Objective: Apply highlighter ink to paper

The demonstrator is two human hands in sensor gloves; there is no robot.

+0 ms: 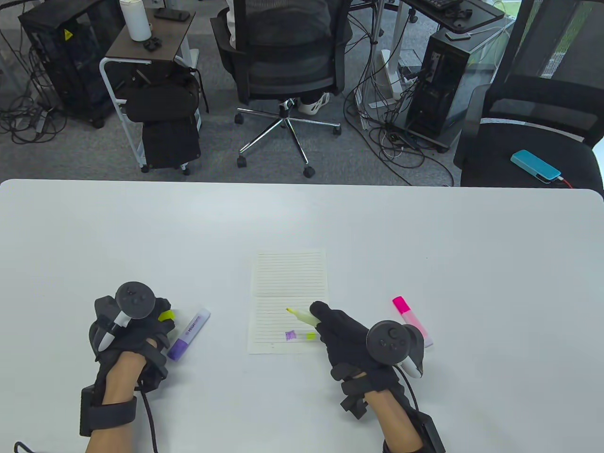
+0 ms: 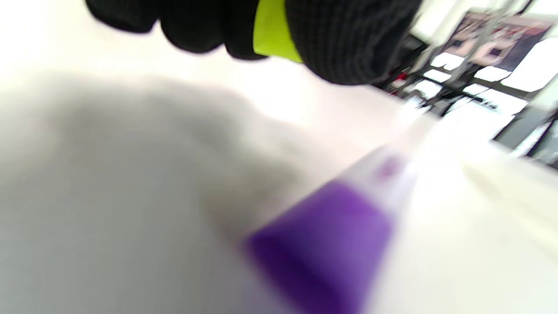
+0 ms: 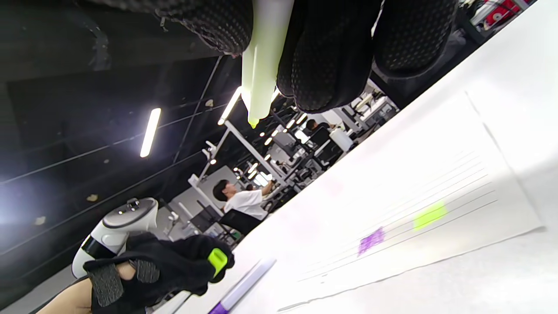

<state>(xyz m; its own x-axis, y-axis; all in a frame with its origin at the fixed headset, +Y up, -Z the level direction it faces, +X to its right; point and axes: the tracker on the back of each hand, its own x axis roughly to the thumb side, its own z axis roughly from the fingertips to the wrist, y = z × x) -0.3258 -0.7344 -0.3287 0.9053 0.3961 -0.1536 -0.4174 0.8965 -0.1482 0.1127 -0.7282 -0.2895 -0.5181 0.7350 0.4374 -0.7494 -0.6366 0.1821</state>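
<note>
Pretty clearly an office. Swivel chairs (image 1: 283,71) on grey carpet, tower PCs (image 1: 63,56) with cable tangles. Strip lights (image 3: 150,131) overhead.

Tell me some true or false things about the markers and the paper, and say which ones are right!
1. The right hand holds the yellow highlighter with its tip bare. True.
2. The yellow cap is in the left hand. True.
3. The purple highlighter is lying on the paper. False: it lies on the table, left of the paper, beside the left hand.
4. The paper already has a purple mark and a yellow mark near its bottom. True.
5. The pink highlighter is held in the left hand. False: it lies on the table to the right of the paper, by the right hand.
</note>
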